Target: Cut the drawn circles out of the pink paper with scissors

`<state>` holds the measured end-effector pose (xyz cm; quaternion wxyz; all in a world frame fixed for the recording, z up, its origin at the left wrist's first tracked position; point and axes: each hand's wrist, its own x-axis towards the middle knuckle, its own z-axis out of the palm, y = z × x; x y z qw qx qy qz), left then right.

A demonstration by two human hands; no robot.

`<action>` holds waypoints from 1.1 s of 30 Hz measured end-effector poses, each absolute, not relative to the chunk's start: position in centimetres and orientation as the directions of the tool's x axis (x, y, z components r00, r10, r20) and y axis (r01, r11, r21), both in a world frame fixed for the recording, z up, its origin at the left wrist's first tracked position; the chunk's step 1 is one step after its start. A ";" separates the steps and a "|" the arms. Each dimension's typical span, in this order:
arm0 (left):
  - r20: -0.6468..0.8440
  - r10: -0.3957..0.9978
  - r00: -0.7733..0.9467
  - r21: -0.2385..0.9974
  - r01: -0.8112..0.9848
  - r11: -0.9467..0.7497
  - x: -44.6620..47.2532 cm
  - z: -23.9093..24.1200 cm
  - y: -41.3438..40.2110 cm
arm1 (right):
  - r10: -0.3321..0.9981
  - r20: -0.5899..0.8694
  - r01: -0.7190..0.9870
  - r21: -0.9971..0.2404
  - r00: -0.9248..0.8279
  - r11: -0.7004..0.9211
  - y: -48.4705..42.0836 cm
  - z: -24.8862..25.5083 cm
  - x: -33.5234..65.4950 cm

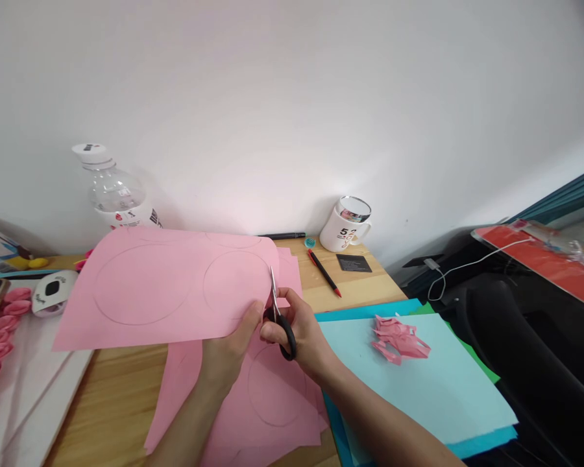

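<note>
Bare forearms reached up from the bottom edge, over a stack of pink sheets [277,425] that lay on the wooden surface [111,383]. Above it, a pink sheet [146,292] was held up, pencilled with a large oval at left and a rounder outline near its right side. The left hand [228,350] pinched its lower edge, thumb on the near face. The right hand [299,331] had its fingers wrapped around the black handles of the scissors [287,337], whose blades pointed upward at the right edge of the sheet, close beside the rounder outline. To the right, crumpled pink scraps [401,340] rested on a pale blue sheet [448,383]. Beyond the hands, a black-and-red pen [325,274] lay near a dark card [354,263] and a white mug [338,232]. Behind the raised sheet, at left, stood a clear bottle [117,189], its lower part hidden.
</note>
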<state>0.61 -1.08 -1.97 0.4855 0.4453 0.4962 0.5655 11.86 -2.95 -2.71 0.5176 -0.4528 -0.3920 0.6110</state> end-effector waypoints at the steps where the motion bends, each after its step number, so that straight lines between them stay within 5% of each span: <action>1: 0.012 0.992 -0.126 0.994 -0.106 -0.026 0.6 -1.9 -1.1 | 0.987 -0.152 -0.270 -0.950 -0.048 -0.159 -2.9 -2.6 11.9; 20: 0.084 0.993 -0.080 0.992 -0.093 -0.091 -0.1 -1.7 -0.7 | 0.987 -0.162 -0.172 -0.972 -0.014 -0.162 -3.0 -2.7 11.6; 25: 0.038 0.977 -0.211 0.998 -0.044 -0.048 0.6 -0.9 -1.5 | 0.986 -0.165 -0.219 -0.961 -0.038 -0.169 -3.1 -3.1 11.4; 33: 0.047 0.996 -0.072 0.996 -0.076 -0.052 0.5 -0.6 -1.6 | 0.996 -0.087 -0.335 -0.938 -0.032 -0.093 -3.1 -2.2 11.5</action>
